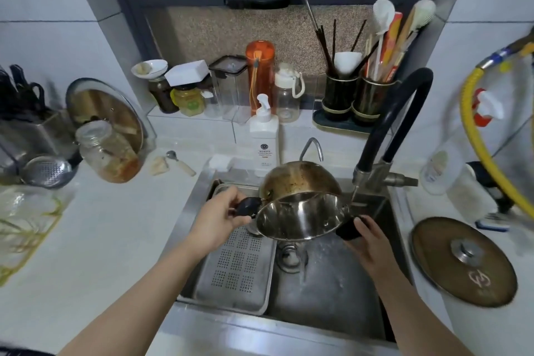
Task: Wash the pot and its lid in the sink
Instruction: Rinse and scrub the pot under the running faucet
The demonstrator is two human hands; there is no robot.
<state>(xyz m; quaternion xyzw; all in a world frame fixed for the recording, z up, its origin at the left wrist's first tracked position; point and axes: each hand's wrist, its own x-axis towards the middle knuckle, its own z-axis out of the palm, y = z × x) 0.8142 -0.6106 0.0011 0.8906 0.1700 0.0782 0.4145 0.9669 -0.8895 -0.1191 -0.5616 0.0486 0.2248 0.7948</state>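
Overhead, cluttered white counter around sink

Both forearms are bare to the frame's edge, with no rings, watch or gloves on left hand or right hand.

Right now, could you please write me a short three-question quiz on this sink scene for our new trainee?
1. True or false: the pot is held tilted above the sink.
2. What does each hand grip? A) a sponge B) a pot handle C) the faucet
3. Fill in: the lid lies on the counter to the ____ of the sink.

Key:
1. True; its dirty inside faces up and back.
2. B; the left hand and the right hand each hold a black handle.
3. Right, knob up.
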